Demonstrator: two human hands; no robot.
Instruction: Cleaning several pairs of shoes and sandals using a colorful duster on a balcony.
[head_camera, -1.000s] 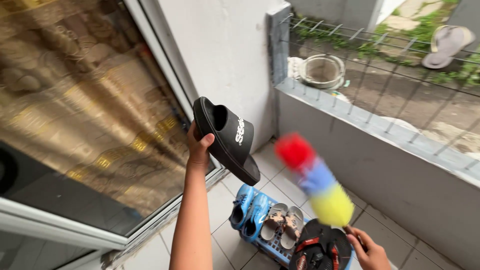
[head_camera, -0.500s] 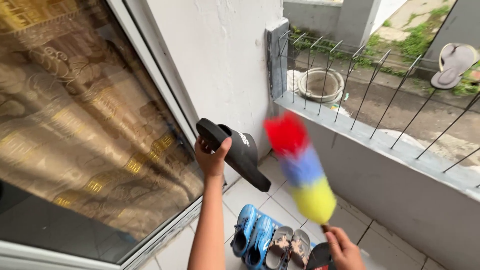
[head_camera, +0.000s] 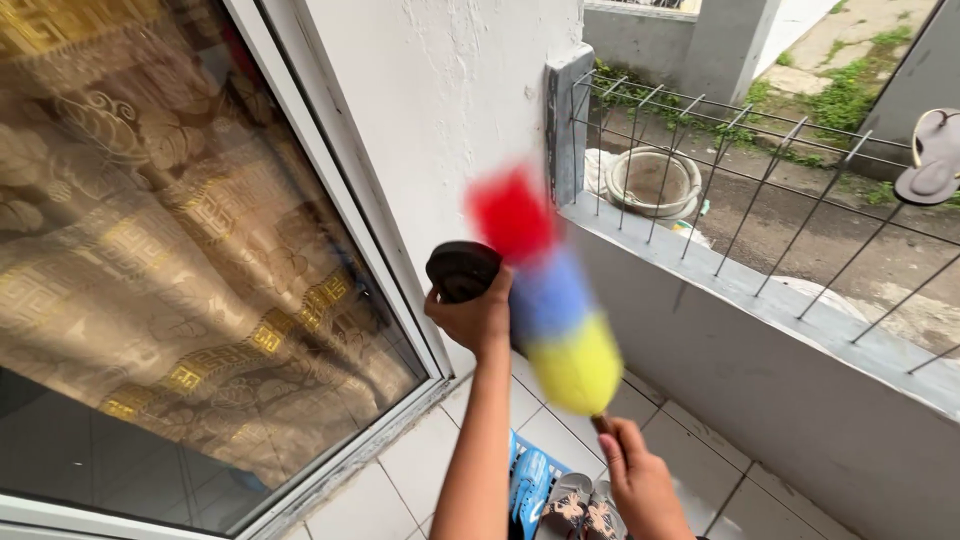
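Black slide sandal (head_camera: 462, 270) sits up in front of me, gripped in my left hand (head_camera: 472, 318), fingers wrapped tight round its edge so I see it nearly end-on, raised against the white wall (head_camera: 440, 90) just beside the window frame. My right hand (head_camera: 638, 478) is lower, closed around the thin handle of a feather duster (head_camera: 548, 300), whose fluffy head runs red at the tip, blue in the middle and yellow nearest my hand. The duster's head is blurred and lies right across the sandal, covering its right side; I cannot tell whether the two actually touch. To my left, a large glass pane (head_camera: 170, 260) shows a brown and gold patterned curtain behind it. Down by my forearm, on the tiled floor (head_camera: 400, 480), a pair of blue shoes (head_camera: 530, 480) lies next to a pair of grey sandals (head_camera: 580, 505). To my right, a low grey wall (head_camera: 760, 380) carries a slanted metal railing (head_camera: 740, 170), with a round concrete pot (head_camera: 652, 180) on the ground beyond and a grey flip-flop (head_camera: 932, 160) hung on the bars.
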